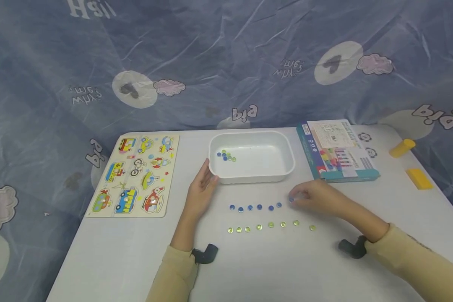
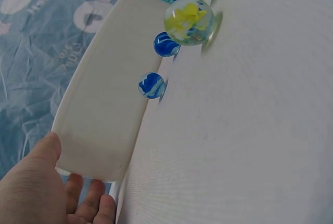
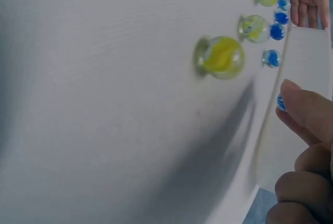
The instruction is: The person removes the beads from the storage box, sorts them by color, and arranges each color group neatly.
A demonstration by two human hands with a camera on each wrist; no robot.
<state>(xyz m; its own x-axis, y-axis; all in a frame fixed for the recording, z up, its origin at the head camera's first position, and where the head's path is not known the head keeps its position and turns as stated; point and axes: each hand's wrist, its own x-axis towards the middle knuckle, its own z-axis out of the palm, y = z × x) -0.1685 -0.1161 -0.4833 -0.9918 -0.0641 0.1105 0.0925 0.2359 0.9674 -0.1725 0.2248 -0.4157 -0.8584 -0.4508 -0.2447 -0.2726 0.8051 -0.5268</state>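
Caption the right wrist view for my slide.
The right grip pinches a blue-swirled glass marble near a white tub, lined-up blue marbles and yellow marbles.

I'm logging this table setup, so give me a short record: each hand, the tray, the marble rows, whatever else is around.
Left hand: touches white tray near its front left corner
Right hand: pinches blue marble at right end of blue row
White tray: holds blue and yellow-green marbles
Blue row: six, besides the pinched one
Yellow-green row: eight, nearer the person
Left side: puzzle board
Right side: box, yellow cylinder, yellow block
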